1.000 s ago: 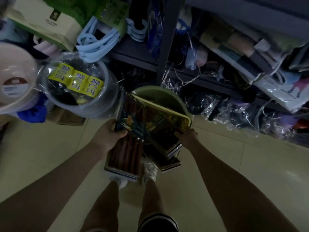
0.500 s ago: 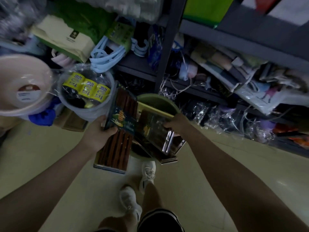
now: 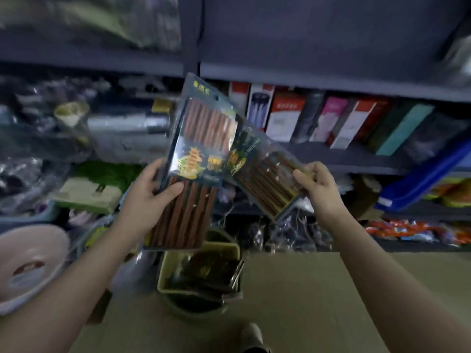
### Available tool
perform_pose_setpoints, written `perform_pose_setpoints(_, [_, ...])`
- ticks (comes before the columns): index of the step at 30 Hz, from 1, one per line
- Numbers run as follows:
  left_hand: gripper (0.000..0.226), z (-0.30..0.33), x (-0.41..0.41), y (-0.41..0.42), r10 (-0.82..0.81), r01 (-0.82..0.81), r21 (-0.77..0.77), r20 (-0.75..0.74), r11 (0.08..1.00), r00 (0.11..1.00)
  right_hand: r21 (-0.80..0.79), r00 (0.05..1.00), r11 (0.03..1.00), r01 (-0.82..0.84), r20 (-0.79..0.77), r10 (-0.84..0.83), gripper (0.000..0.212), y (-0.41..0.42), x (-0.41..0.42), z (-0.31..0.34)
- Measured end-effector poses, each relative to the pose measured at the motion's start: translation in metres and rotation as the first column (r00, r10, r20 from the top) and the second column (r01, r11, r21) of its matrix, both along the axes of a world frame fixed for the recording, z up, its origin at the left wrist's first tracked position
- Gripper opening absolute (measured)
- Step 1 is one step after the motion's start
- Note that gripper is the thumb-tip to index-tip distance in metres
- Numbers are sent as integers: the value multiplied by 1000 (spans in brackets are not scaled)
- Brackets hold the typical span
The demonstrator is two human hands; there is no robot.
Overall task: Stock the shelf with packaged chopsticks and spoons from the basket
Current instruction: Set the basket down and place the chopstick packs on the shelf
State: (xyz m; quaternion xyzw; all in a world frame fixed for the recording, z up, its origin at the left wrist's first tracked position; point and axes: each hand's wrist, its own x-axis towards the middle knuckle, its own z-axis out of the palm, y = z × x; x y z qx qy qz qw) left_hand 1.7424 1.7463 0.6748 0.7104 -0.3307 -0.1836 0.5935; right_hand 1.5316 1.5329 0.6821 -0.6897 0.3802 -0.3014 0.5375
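My left hand (image 3: 150,192) grips a large pack of brown chopsticks (image 3: 196,159) held upright in front of the shelves. A second, tilted chopstick pack (image 3: 265,174) is pinched at its right end by my right hand (image 3: 318,184); its left end is tucked behind the first pack. Below on the floor, the yellow basket (image 3: 168,266) sits on a green bucket (image 3: 183,305) and holds several more dark packages (image 3: 211,271). The view is blurred.
A grey shelf board (image 3: 344,156) carries a row of upright boxes (image 3: 288,118). Left shelves are packed with plastic-wrapped goods and a green-and-cream box (image 3: 89,194). A pink basin (image 3: 30,263) stands at the lower left, a blue bin (image 3: 423,179) at the right. Tan floor lies below.
Both hands have risen from the basket to shelf height with a pack each. The view has swung upward from the floor to the shelves.
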Motion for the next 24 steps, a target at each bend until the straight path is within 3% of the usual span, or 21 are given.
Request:
perform_pose_setpoints(4, [33, 62, 5, -54, -28, 19, -190, -48, 982, 998, 118, 946, 988, 99, 295, -130, 23, -26, 12, 48])
perform_pose_setpoints(7, [19, 101, 9, -101, -52, 14, -249, -147, 968, 988, 257, 874, 960, 109, 435, -216, 22, -62, 34, 78])
perform_pose_setpoints(12, [8, 143, 19, -179, -72, 15, -173, -328, 985, 942, 425, 844, 901, 82, 452, -290, 18, -146, 86, 118])
perform_pose_setpoints(16, [25, 162, 33, -230, -30, -25, -132, -396, 991, 918, 570, 887, 813, -114, 427, -174, 22, -206, 134, 135])
perform_pose_setpoints(18, [30, 169, 41, -250, -16, -44, -122, -450, 992, 893, 533, 950, 833, -150, 312, -29, 36, -225, 150, 139])
perform_pose_setpoints(20, [20, 172, 51, -270, 14, -67, -92, -489, 993, 872, 426, 985, 889, -170, 99, 141, 36, -242, 159, 143])
perform_pose_setpoints(22, [16, 171, 58, -286, 41, -81, -59, -500, 995, 865, 337, 953, 913, -229, -113, 281, 20, -256, 164, 145])
perform_pose_setpoints(24, [17, 171, 64, -302, 52, -85, -46, -488, 995, 871, 272, 909, 922, -274, -240, 341, 23, -266, 167, 143])
